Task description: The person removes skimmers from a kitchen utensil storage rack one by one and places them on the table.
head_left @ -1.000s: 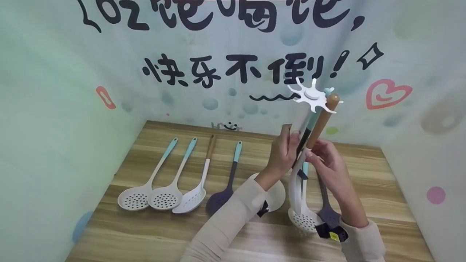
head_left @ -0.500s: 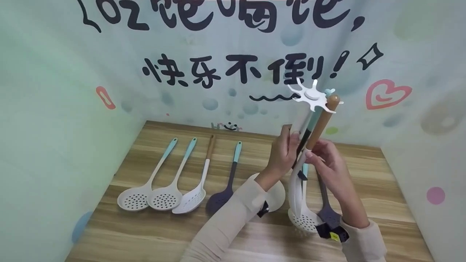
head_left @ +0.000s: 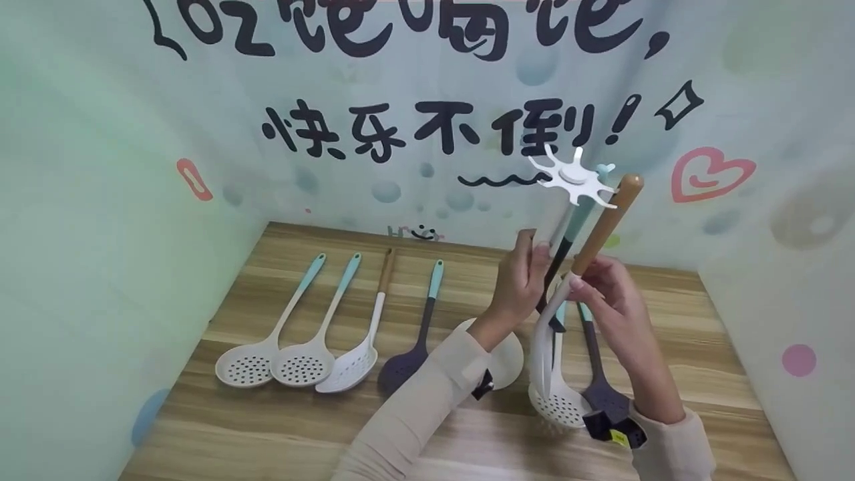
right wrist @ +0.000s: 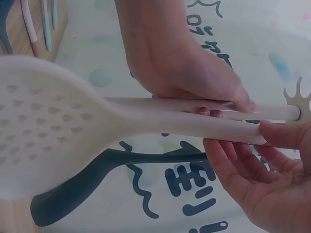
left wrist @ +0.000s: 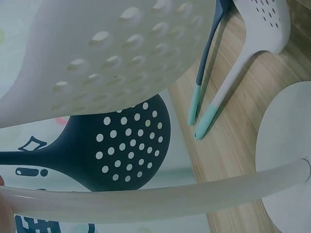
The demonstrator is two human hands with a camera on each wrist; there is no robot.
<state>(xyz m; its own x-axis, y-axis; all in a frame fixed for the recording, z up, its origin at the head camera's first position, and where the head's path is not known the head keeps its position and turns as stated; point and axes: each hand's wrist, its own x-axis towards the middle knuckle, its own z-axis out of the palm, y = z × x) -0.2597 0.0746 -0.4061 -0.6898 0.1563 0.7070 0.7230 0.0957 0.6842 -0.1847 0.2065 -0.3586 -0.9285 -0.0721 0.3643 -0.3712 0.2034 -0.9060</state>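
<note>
In the head view my left hand grips the white pole of a utensil rack, just below its star-shaped hook top. The pole runs down to a round white base in the left wrist view. My right hand pinches a white skimmer with a wooden handle where neck meets handle. Its perforated head points downward, and its handle tip stands just right of the hooks. Behind it a dark skimmer with a teal handle hangs from the rack.
On the wooden table, two white skimmers, a white slotted turner and a dark utensil lie in a row at left. A white slotted ladle and a dark utensil lie at right. A printed cloth hangs behind.
My right hand has shifted slightly right, and the wooden handle tip of the skimmer has moved right, away from the hook top. My left hand and the rack have stayed in place.
</note>
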